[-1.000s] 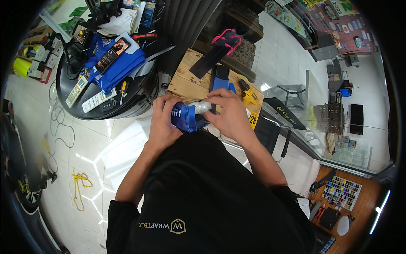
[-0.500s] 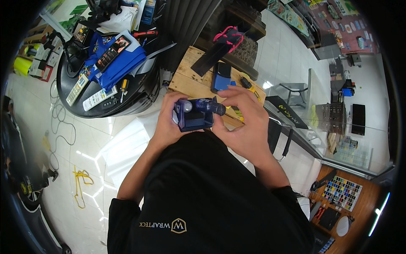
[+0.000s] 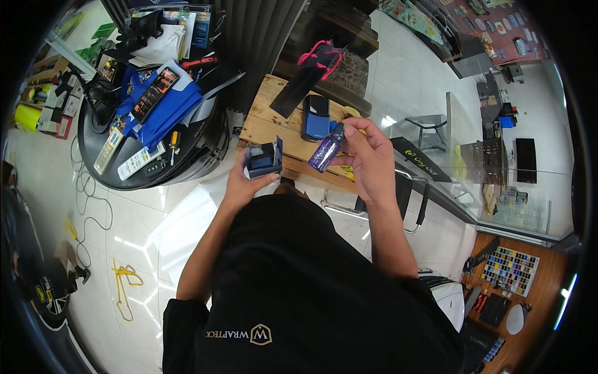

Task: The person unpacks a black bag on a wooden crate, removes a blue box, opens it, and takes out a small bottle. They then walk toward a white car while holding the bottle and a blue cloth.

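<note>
My left hand (image 3: 242, 187) is closed around a small dark box (image 3: 264, 167), its top open and a dark blue-black piece showing inside. To the right, apart from the box, a small purple bottle (image 3: 324, 152) with a dark cap hangs tilted from my right hand (image 3: 372, 159). The thumb and fingers of that hand pinch it near the cap. Both hands are in front of my body, close to a low wooden table (image 3: 261, 128). A blue and black case (image 3: 316, 118) lies on that table, just beyond the bottle.
A dark strip with pink cord (image 3: 322, 59) also rests over the wooden table. On the round black table (image 3: 187, 168) at left lie a blue bag (image 3: 168, 115), a phone (image 3: 156, 95), remotes (image 3: 141, 160) and a screwdriver (image 3: 175, 142). A yellow strap (image 3: 124, 290) lies on the floor.
The bottle has come out of the box and moved right in my right hand. My left hand has kept the box, shifting slightly left.
</note>
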Demonstrator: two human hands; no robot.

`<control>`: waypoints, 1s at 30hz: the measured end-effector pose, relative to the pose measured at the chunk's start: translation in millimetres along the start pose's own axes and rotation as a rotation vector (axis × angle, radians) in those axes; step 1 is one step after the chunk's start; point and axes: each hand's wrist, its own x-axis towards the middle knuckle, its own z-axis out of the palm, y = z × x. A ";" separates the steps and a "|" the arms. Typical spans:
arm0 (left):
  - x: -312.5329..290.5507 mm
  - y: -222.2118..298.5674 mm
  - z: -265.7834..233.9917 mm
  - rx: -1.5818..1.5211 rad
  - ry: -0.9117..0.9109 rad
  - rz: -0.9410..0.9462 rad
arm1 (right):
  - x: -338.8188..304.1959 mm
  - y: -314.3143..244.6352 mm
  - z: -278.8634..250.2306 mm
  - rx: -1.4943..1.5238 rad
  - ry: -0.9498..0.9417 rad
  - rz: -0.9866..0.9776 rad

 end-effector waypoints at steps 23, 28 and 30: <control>119.6 -106.5 25.2 0.197 0.361 0.158 | 17.6 34.1 -72.0 0.338 0.194 -0.068; 131.8 -85.6 47.2 0.131 0.328 0.116 | 8.2 17.8 -55.6 0.424 -0.047 0.177; 128.3 -91.8 49.8 0.101 0.348 0.118 | 19.2 7.0 -64.8 0.482 -0.086 0.114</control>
